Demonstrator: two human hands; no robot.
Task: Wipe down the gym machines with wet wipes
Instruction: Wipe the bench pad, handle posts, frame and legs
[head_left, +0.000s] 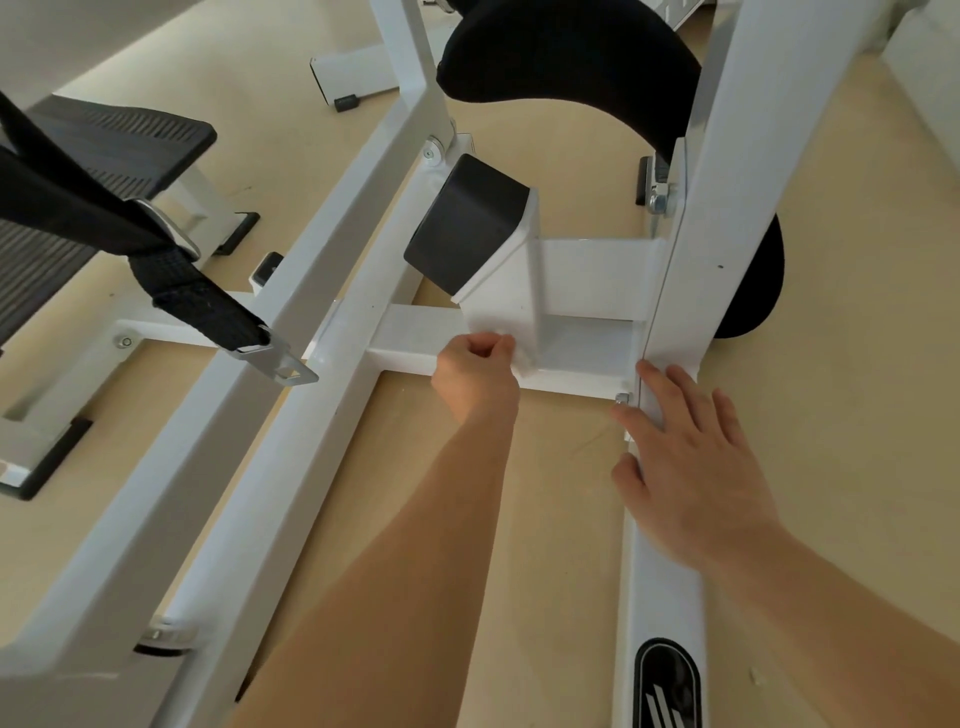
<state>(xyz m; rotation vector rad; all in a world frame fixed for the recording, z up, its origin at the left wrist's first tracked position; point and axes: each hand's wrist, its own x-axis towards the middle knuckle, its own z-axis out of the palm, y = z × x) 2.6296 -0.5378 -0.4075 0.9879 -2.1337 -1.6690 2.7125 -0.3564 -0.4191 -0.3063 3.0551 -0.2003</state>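
A white gym machine frame fills the view, with a low crossbar joining two long rails. My left hand grips a bunched white wet wipe and presses it on the crossbar at the foot of a white bracket. That bracket carries a black rubber stop. My right hand lies flat with straight fingers on the right-hand rail, beside a small bolt.
A black strap with a metal end plate hangs over the left rail. Black ribbed footplates stand at the left. A black curved pad sits above the bracket. Beige floor shows between the rails.
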